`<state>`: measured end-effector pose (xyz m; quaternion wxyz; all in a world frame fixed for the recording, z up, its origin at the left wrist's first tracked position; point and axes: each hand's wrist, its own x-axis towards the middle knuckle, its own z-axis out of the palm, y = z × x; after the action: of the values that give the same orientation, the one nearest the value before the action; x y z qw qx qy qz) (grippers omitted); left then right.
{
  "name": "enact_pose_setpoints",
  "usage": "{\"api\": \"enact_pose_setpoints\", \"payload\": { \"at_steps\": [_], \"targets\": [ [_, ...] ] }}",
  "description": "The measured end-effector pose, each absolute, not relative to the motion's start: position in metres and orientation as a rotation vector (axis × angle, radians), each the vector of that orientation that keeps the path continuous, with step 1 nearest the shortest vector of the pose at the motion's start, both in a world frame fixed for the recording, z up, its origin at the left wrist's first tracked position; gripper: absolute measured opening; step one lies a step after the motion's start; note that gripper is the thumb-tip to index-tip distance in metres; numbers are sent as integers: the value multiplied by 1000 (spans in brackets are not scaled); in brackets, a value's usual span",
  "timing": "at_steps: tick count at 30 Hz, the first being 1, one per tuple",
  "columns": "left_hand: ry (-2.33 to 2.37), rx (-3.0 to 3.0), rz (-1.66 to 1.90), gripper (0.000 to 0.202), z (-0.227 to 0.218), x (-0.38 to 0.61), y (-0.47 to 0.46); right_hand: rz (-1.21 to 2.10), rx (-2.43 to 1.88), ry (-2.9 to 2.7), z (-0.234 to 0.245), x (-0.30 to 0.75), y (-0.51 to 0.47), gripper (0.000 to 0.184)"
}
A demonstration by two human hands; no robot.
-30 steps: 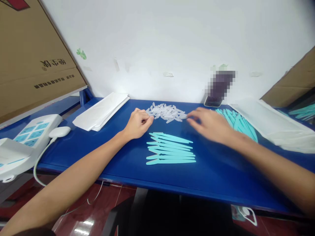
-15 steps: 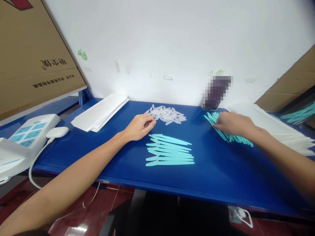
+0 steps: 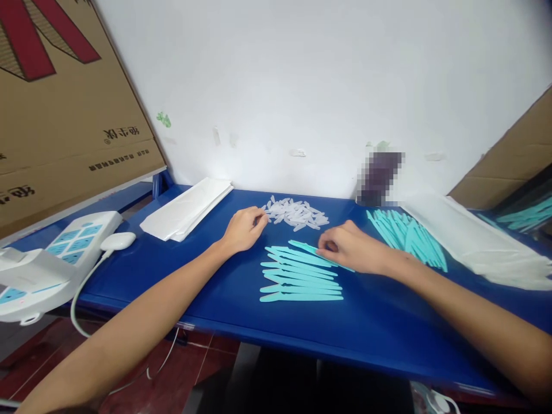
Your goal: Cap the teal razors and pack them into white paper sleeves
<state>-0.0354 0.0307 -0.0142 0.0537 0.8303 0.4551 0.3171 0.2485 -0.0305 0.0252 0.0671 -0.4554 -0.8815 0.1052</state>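
Turquoise stick point(image 3: 302, 246) partly under the right hand point(image 3: 350, 249), dark object point(image 3: 379, 178) behind pixelation, printed carton point(image 3: 73, 103) partly off-frame.

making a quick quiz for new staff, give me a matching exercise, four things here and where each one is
1. power strip
2. small translucent pieces
3. heaped turquoise sticks
4. right hand

A. beside the left hand, near the wall
B. touching a single turquoise stick
C. leftmost of these four
D. rightmost of these four

Pairs: 1-C, 2-A, 3-D, 4-B
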Motion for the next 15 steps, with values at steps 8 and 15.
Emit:
{"api": "enact_pose_setpoints", "payload": {
  "at_steps": [8,15],
  "targets": [
    [1402,2483,951,36,-14,-35,32,209,-1339,-2465,-5,239,-21,35],
    [1103,2620,667,34,-11,-35,28,207,-1374,-2556,5,258,-28,33]
  ]
}}
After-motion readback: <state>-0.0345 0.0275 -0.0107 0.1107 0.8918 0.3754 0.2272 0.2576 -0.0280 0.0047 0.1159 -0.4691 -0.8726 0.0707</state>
